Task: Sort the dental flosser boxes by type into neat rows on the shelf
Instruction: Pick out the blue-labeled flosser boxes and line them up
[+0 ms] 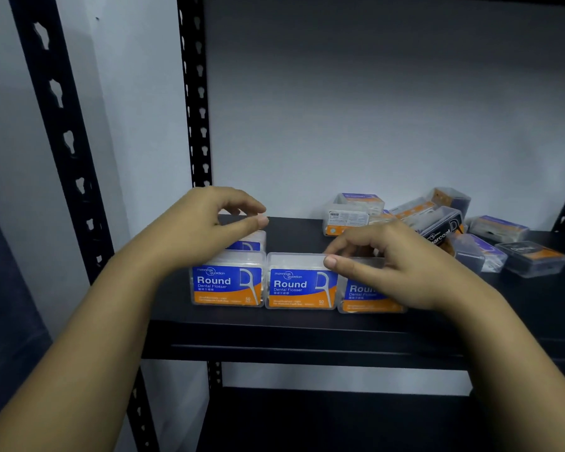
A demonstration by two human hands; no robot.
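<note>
Three "Round" flosser boxes (300,282) stand in a front row on the black shelf (274,324), a fourth behind the leftmost. The right hand (382,262) pinches the top of the third box (366,291); the left hand (209,223) hovers loosely curled, holding nothing. A jumbled pile (437,223) awaits. The clear plastic cases look light, stiff and slick, best gripped by their sides.

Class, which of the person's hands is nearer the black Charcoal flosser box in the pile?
Right. The right hand is just left of the black Charcoal flosser box; the left hand is far left.
</note>
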